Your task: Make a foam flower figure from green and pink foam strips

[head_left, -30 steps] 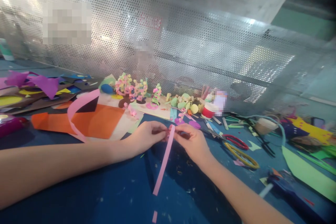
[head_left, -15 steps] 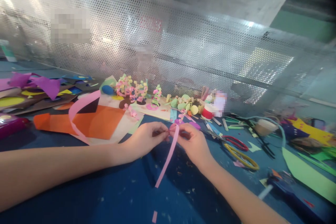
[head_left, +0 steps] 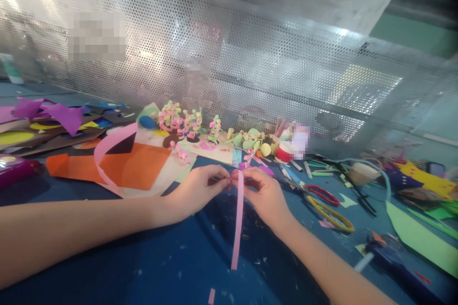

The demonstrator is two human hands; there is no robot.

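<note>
A narrow pink paper strip (head_left: 238, 228) hangs down between my two hands, its upper end at my fingertips. My right hand (head_left: 265, 195) pinches that upper end between thumb and fingers. Thumb and forefinger of my left hand (head_left: 200, 188) are pressed together right beside it, meeting the other fingertips; the pinched spot is too small to make out fully, but it appears to be the strip's end. Just beyond the fingers lies a purple paper piece (head_left: 265, 170) with pink curls. A short pink paper scrap (head_left: 212, 296) rests on the blue table below.
Scissors (head_left: 331, 214) with red and yellow handles lie right of my hand, near a dark blue glue gun (head_left: 400, 267). Orange paper (head_left: 143, 167) and a curved pink strip (head_left: 102, 150) lie left. Curled paper flowers (head_left: 193, 124) stand before a perforated metal screen (head_left: 250, 71).
The hanging end of the pink strip has swung to the right and now points almost straight down. Both hands stay nearly in place.
</note>
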